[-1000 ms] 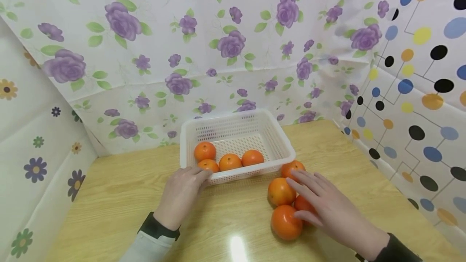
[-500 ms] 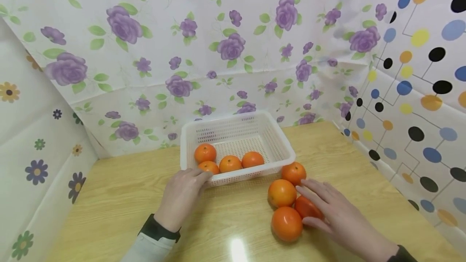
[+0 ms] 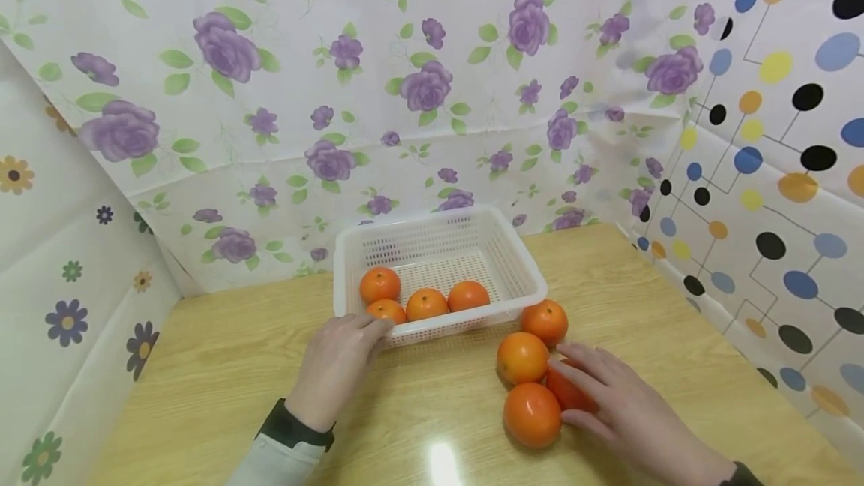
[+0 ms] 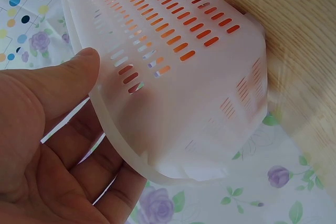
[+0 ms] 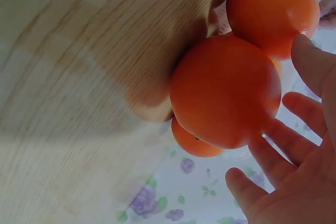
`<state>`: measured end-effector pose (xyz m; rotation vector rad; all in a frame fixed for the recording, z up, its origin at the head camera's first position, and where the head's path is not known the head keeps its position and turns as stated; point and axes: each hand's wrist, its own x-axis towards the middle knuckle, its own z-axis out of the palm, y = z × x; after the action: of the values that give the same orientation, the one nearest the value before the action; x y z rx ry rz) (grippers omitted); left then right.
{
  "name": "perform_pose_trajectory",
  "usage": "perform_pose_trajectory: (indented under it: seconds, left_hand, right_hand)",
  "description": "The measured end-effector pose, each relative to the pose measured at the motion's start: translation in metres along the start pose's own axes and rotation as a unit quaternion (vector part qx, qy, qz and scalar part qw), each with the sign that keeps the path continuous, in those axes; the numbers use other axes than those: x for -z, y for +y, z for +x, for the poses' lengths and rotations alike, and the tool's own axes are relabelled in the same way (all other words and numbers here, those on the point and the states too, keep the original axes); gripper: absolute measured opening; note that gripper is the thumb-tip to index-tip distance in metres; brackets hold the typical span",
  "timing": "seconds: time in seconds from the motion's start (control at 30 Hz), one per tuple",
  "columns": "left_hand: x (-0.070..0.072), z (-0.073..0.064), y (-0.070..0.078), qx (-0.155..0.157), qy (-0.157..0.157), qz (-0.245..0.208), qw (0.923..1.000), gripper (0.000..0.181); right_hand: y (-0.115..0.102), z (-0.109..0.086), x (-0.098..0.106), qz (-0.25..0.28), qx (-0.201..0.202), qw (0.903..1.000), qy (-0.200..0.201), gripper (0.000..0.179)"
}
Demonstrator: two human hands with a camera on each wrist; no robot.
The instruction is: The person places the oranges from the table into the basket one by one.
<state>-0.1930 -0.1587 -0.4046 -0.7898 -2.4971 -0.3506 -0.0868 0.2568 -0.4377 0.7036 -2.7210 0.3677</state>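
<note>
We see a white perforated basket (image 3: 525,265) at the far middle of a wood-grained table (image 3: 236,373), its long side running left to right. It contains four orange fruits: three lie in a row along the near wall, the leftmost (image 3: 387,310) partly covered by the rim, and a fourth (image 3: 380,286) sits behind that one, at the left end. The floor towards the far right is bare, and in the left wrist view we note orange showing through the wall slots. The left hand (image 3: 336,370) grips the basket's near left corner, thumb and fingers about the rim. Outside, four more fruits form a cluster near the basket's right end: a far one (image 3: 544,322) just beside the near right corner, a middle one (image 3: 523,358), a near one (image 3: 532,415), and a right-hand one (image 3: 567,388) partly hidden by the right hand (image 3: 624,407). That hand's fingers are spread loosely around this last fruit, not closed; how firmly they touch it, we cannot tell.
</note>
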Motion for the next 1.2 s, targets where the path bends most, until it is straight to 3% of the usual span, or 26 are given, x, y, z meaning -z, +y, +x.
perform_pose_trajectory:
  seconds: [0.9, 1.2]
  left_hand:
    - [0.001, 0.001, 0.002, 0.006, -0.010, -0.002, 0.9999, 0.029]
    - [0.002, 0.001, 0.003, 0.011, -0.011, 0.000, 0.9999, 0.029]
  right_hand:
    - [0.008, -0.005, -0.007, -0.002, 0.017, 0.9997, -0.016, 0.074]
    - [0.013, -0.006, -0.010, -0.006, 0.033, 0.9994, 0.007, 0.078]
